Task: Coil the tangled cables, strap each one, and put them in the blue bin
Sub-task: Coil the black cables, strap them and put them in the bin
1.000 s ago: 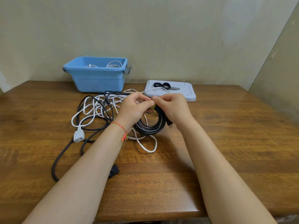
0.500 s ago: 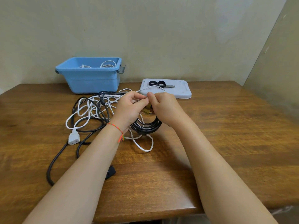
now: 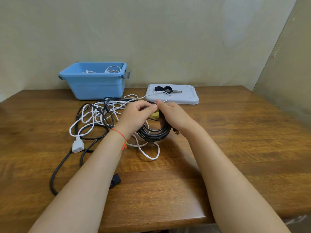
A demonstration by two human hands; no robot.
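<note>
A black coiled cable (image 3: 155, 132) hangs between my two hands above the wooden table (image 3: 235, 140). My left hand (image 3: 134, 116) and my right hand (image 3: 172, 113) both grip the coil's top, fingertips meeting around a yellow strap (image 3: 154, 114). A brown plug end sticks out under my right wrist. A tangle of white and black cables (image 3: 99, 115) lies to the left, with a white socket end (image 3: 77, 145). The blue bin (image 3: 96, 80) stands at the back left and holds white coiled cables (image 3: 112, 69).
A grey lid-like tray (image 3: 186, 98) at the back centre carries black strap rolls (image 3: 163, 89). A loose white cable loops across the tray's front edge. A black plug (image 3: 115, 180) lies under my left forearm. The table's front edge is near, and walls close in behind and to the right.
Both hands have stayed on the coil's top and kept working the yellow strap, with the fingertips shifting slightly. The view has tilted a little.
</note>
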